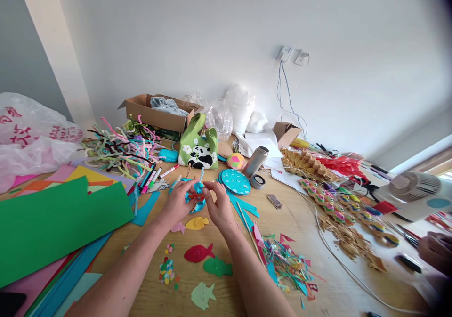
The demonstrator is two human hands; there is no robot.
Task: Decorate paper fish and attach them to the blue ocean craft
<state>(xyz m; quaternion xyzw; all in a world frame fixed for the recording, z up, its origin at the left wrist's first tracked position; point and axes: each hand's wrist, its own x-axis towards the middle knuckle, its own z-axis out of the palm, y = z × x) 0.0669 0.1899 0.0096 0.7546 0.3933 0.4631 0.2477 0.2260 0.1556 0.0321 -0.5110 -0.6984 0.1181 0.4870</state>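
Over the middle of a wooden table (293,223), my left hand (176,203) and my right hand (219,205) meet on a small blue foam disc piece (196,190) with pipe-cleaner stems sticking up from it. Both hands pinch a small red-orange bit (196,197) on its front, fingers curled. Just below the hands lies a yellow foam fish (197,223). Nearer me lie a red fish (198,253), a dark green fish (217,266) and a pale green fish (202,295).
Green and coloured foam sheets (56,223) cover the left. A heap of pipe cleaners (120,147), markers, a panda bag (198,150), a steel flask (254,161), tape roll and blue dotted discs (236,181) sit behind. Paper scraps (286,263) lie right. Another person's hand (438,251) shows at far right.
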